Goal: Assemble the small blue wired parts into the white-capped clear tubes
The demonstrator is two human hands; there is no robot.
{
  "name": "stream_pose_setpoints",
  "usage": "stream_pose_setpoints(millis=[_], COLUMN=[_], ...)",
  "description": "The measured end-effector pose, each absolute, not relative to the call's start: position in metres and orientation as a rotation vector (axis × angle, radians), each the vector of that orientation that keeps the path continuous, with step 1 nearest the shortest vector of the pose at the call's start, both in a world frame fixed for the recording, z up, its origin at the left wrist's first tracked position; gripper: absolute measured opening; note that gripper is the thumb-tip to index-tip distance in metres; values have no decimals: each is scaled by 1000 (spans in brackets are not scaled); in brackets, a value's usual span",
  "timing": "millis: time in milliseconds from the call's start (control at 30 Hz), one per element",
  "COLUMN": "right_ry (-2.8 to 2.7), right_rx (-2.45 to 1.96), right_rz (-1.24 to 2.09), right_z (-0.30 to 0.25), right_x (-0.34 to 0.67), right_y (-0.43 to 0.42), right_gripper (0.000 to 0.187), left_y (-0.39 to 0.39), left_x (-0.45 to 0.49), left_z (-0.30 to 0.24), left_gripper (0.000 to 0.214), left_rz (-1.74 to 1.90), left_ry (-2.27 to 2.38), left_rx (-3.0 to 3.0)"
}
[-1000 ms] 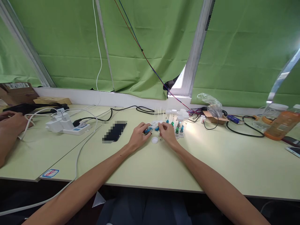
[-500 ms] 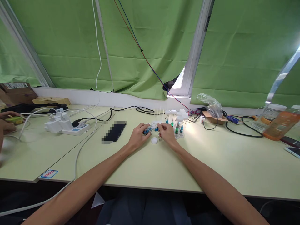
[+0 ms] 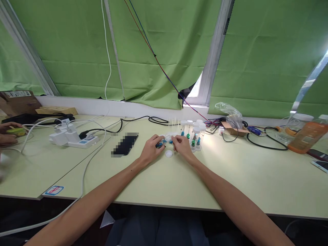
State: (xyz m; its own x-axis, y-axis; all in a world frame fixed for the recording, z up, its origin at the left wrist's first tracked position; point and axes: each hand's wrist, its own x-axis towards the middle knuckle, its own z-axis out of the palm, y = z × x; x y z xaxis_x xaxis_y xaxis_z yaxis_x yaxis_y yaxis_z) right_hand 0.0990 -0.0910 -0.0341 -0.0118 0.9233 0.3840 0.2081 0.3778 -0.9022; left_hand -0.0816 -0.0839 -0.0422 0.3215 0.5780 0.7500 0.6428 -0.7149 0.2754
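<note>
My left hand [image 3: 151, 148] rests on the table with its fingers curled over what looks like a clear plastic tube with small blue parts [image 3: 159, 145]. Facing it, my right hand [image 3: 182, 145] pinches something small between thumb and forefinger, too fine to make out. More clear plastic and bits of blue lie between the fingertips. A round white cap [image 3: 168, 154] lies on the table just below the hands. Beside my right hand stand several clear tubes with white caps [image 3: 196, 130], with green and blue pieces inside.
A black phone [image 3: 126, 145] lies left of my hands. Farther left are a white power strip [image 3: 83, 140] with plugs and a co-worker's hands [image 3: 9, 133]. Cables run along the back. At right are an open carton [image 3: 234, 129], a plastic bag and an orange bottle [image 3: 306, 136].
My right fingertips have shifted slightly left towards my left hand, and the clear plastic between the hands has moved a little. The co-worker's hands at far left have also moved slightly.
</note>
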Motion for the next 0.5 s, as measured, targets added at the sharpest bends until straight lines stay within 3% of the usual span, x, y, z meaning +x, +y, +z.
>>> stream_pose_setpoints(millis=[500], right_ry=[-1506], right_rx=[-982], right_rz=[1010], right_z=[-36], right_x=[103], right_y=[-87], right_gripper=[43], left_y=[-84], left_x=[-84], left_z=[-41], left_gripper=[27], left_rz=[-1358], left_ry=[-1134], left_rx=[-2516])
